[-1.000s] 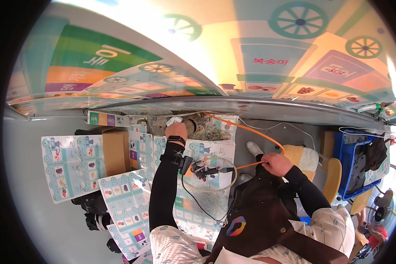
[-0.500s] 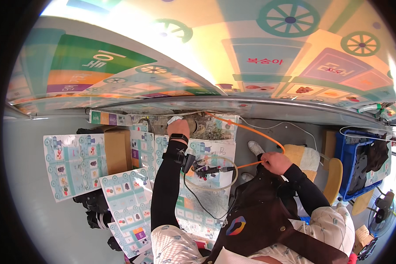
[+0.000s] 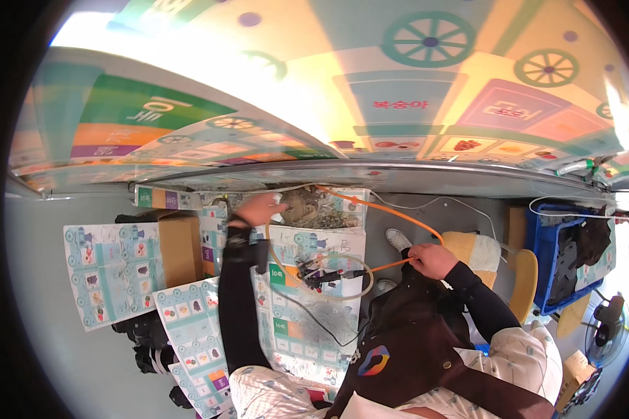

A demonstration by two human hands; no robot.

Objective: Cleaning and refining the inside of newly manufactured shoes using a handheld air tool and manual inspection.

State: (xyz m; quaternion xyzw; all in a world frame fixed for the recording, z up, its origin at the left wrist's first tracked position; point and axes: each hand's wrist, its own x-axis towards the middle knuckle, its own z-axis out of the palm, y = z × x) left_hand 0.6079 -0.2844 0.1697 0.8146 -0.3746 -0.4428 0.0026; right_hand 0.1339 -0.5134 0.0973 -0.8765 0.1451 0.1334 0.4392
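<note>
My left hand [image 3: 258,208], in a black sleeve, reaches forward to the far end of a printed sheet [image 3: 307,328], under a long metal rail [image 3: 426,171]. Its fingers curl round a small white object [image 3: 277,217]. My right hand [image 3: 432,260] is closed on a thin orange cable [image 3: 381,206], which arcs up to the rail and loops down [image 3: 286,272] below my left wrist. A black tool with wires [image 3: 328,274] lies on the sheet between my hands. I wear a brown apron [image 3: 398,349].
More printed sheets [image 3: 105,272] and a cardboard box [image 3: 178,248] lie on the left. A yellow chair [image 3: 521,279], a white shoe [image 3: 398,239], a blue crate [image 3: 573,258] and a small fan [image 3: 611,318] are on the right. A colourful panel [image 3: 398,105] fills the space above the rail.
My left hand has slid a little to the left along the sheet's far end. My right hand has stayed in place on the orange cable.
</note>
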